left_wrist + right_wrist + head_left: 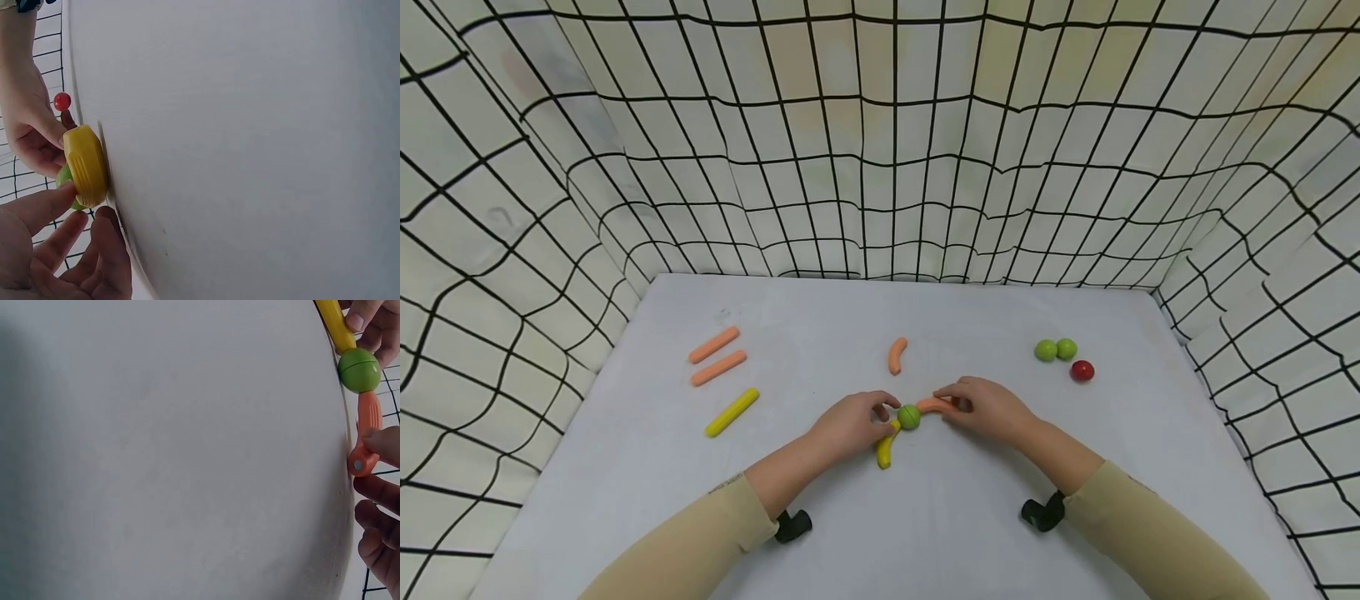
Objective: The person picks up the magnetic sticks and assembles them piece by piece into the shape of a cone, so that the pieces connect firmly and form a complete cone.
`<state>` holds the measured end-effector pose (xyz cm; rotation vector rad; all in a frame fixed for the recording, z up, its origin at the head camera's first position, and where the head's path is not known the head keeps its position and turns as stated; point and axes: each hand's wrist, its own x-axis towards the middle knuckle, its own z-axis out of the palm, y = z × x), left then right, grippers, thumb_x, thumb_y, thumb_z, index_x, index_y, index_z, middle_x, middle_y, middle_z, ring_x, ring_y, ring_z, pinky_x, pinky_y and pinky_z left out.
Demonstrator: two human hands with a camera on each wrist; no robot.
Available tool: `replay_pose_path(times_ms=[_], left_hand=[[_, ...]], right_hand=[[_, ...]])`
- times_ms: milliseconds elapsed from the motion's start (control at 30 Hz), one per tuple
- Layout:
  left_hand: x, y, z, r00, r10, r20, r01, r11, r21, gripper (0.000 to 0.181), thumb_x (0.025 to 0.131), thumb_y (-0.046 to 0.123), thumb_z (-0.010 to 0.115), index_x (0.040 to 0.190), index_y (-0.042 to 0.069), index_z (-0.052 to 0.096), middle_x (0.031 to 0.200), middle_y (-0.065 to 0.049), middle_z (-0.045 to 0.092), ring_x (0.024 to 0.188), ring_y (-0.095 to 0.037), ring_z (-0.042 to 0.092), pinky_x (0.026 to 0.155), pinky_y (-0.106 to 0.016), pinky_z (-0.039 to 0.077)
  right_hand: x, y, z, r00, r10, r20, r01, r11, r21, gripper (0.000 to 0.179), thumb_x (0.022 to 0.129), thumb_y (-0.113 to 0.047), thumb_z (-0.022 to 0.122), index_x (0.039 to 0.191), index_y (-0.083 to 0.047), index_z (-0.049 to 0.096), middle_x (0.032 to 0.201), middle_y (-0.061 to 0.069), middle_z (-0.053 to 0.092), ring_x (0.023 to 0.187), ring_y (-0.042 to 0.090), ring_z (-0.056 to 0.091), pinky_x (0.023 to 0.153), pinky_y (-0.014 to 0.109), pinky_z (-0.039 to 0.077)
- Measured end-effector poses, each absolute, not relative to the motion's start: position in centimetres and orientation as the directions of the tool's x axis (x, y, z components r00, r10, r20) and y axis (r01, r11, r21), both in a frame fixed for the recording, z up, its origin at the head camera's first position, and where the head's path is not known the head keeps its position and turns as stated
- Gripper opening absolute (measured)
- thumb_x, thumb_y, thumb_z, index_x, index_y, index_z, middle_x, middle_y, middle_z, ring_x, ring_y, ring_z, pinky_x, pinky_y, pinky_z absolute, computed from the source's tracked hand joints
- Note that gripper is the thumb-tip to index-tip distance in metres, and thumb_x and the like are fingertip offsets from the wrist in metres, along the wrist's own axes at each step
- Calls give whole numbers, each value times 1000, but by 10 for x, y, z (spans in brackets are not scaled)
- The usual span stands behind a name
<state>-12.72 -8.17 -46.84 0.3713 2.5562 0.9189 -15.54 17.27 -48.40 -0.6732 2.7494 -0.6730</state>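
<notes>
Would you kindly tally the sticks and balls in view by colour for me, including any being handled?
Orange sticks: 4
Yellow sticks: 2
Green balls: 3
Red ball: 1
Total: 10

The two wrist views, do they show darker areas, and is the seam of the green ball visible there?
Right wrist view: the table darkens toward the left edge, the green ball shows its seam clearly; left wrist view: the table darkens toward the right edge, and the yellow piece hides most of the ball, so no seam can be made out.
</notes>
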Motion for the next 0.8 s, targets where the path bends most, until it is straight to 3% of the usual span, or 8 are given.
replay_pose_path(times_ms=[500, 800], left_hand=[[-124, -82, -467, -878, 389, -279, 105, 725, 681, 42, 92, 17, 70, 133, 20, 61, 97, 2, 63, 76, -14, 54, 68, -30, 46], [-118, -87, -468, -878, 378, -293, 46, 676, 735, 45, 92, 16, 71, 134, 19, 59, 93, 1, 62, 59, -14, 57, 56, -28, 48]], right_hand=[[-157, 167, -485, -880, -470, -75, -375, 783, -496, 30, 91, -28, 73, 121, -21, 73, 83, -12, 57, 70, 7, 51, 63, 24, 45], [-166, 163, -487, -844, -536, -20, -449, 726, -521, 29, 91, -26, 74, 120, -19, 74, 90, -11, 63, 73, 5, 52, 65, 23, 46]])
